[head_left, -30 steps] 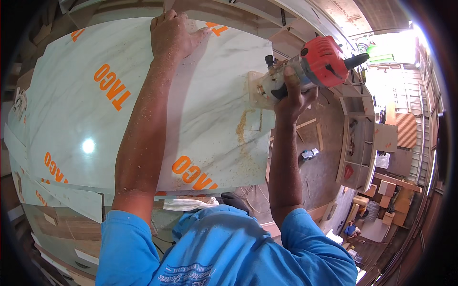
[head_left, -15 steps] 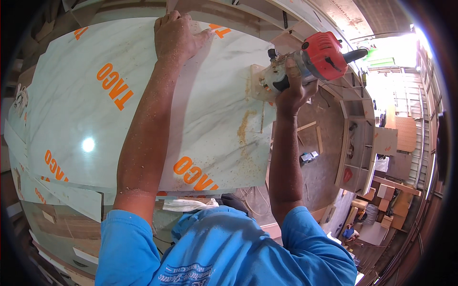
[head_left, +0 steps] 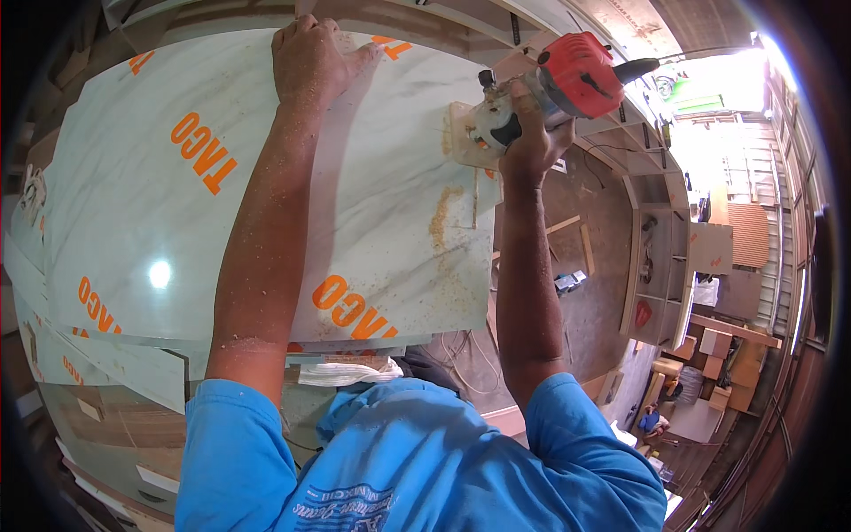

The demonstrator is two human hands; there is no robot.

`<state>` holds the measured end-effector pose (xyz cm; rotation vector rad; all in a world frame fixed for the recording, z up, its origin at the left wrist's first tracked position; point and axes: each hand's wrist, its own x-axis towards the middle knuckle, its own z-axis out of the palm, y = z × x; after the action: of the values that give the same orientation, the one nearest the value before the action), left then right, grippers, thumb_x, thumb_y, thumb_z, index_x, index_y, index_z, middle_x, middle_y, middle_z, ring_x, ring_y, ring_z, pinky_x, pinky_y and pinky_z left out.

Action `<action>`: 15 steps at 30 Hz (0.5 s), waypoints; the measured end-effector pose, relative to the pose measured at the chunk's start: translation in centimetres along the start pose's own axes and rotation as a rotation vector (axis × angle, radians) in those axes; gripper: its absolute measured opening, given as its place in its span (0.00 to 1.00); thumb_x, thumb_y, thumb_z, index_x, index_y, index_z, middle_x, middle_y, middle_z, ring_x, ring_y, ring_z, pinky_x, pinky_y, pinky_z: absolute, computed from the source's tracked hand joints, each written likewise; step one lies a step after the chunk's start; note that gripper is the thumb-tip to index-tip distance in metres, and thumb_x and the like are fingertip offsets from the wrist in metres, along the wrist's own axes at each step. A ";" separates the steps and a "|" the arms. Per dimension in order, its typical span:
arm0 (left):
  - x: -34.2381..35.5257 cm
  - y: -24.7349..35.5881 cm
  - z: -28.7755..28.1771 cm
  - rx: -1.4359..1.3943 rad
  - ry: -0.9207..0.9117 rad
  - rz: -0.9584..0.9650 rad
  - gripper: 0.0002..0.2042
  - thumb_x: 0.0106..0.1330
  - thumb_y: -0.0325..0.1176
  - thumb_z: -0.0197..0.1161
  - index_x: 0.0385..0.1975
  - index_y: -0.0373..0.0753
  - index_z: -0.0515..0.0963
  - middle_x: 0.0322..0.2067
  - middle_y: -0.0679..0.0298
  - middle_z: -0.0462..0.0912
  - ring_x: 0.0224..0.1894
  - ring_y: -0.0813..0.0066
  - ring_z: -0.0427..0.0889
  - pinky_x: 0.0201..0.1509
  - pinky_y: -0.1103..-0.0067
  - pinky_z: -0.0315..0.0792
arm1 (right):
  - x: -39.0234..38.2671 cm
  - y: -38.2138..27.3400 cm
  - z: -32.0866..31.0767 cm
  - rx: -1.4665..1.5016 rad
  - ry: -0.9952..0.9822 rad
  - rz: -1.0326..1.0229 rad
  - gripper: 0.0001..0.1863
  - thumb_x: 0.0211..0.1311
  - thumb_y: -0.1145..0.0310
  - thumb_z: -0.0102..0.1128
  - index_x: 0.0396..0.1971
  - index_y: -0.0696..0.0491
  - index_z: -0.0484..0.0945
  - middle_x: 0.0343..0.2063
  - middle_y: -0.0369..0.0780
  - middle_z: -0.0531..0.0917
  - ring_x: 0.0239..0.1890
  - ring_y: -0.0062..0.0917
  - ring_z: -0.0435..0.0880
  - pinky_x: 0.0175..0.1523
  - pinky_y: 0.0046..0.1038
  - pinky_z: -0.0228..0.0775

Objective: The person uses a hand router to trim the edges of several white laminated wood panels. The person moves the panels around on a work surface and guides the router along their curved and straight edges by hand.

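Right hand (head_left: 530,142) wraps around the neck of a red-capped trim router (head_left: 541,93), fingers closed tight on its grey body, as I watch through the head camera. I see the tool standing on the far right edge of a large pale laminate sheet (head_left: 222,230), its clear square base plate (head_left: 465,133) lying flat on the sheet just at the rim. The router's black cord end sticks out to the right past the red cap.

Left hand (head_left: 310,58) lies palm down on the same sheet near its far edge, fingers spread a little and thumb pointing toward the router; it grips nothing and only presses on the surface. The two hands are well apart, with bare sheet between them.

The sheet is glossy, marbled white and grey under a film with orange lettering, and it covers almost the whole tabletop. A trail of sawdust (head_left: 441,226) runs along its right side from below the router toward me, and fine dust clings to both forearms. More sheets of the same kind are stacked beneath, their corners showing at the lower left (head_left: 115,363).

To the right of the sheet I see the workshop floor (head_left: 603,293) with wood offcuts, and beyond it a grey shelf unit (head_left: 660,266) lying on its side. My view's lower edge is filled by the person's blue shirt (head_left: 417,461).
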<state>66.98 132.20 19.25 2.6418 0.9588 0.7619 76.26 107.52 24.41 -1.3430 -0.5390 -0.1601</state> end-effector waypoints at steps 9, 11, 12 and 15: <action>0.3 0.0 -0.7 0.026 -0.025 -0.023 0.34 0.56 0.68 0.70 0.49 0.43 0.84 0.52 0.59 0.81 0.60 0.64 0.77 0.69 0.67 0.65 | -3.4 -2.5 -1.0 0.001 -0.018 0.057 0.28 0.48 0.71 0.77 0.51 0.58 0.76 0.38 0.37 0.84 0.38 0.23 0.83 0.49 0.28 0.77; 0.0 1.5 -2.0 -0.046 0.051 -0.096 0.24 0.57 0.47 0.77 0.44 0.33 0.85 0.49 0.52 0.84 0.57 0.56 0.79 0.64 0.67 0.72 | -4.4 -3.5 -1.6 -0.023 -0.011 0.061 0.28 0.48 0.71 0.77 0.50 0.58 0.77 0.38 0.37 0.84 0.38 0.23 0.84 0.48 0.28 0.77; -0.2 2.2 -2.9 -0.052 0.048 -0.093 0.24 0.57 0.47 0.77 0.44 0.33 0.85 0.49 0.52 0.84 0.57 0.56 0.79 0.64 0.67 0.72 | -4.8 -3.9 -1.9 -0.044 -0.008 0.062 0.28 0.48 0.71 0.78 0.50 0.58 0.77 0.38 0.37 0.84 0.37 0.23 0.84 0.48 0.28 0.77; -0.6 2.8 -4.4 -0.185 -0.018 -0.149 0.28 0.52 0.52 0.78 0.42 0.31 0.85 0.49 0.47 0.82 0.57 0.50 0.77 0.65 0.62 0.71 | -6.2 -4.1 -2.8 -0.053 -0.023 0.074 0.26 0.48 0.71 0.78 0.48 0.59 0.79 0.37 0.37 0.85 0.36 0.23 0.84 0.47 0.28 0.77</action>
<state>65.72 129.83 23.80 2.3855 1.0149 0.7519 69.95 102.69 24.85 -1.4163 -0.5062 -0.0987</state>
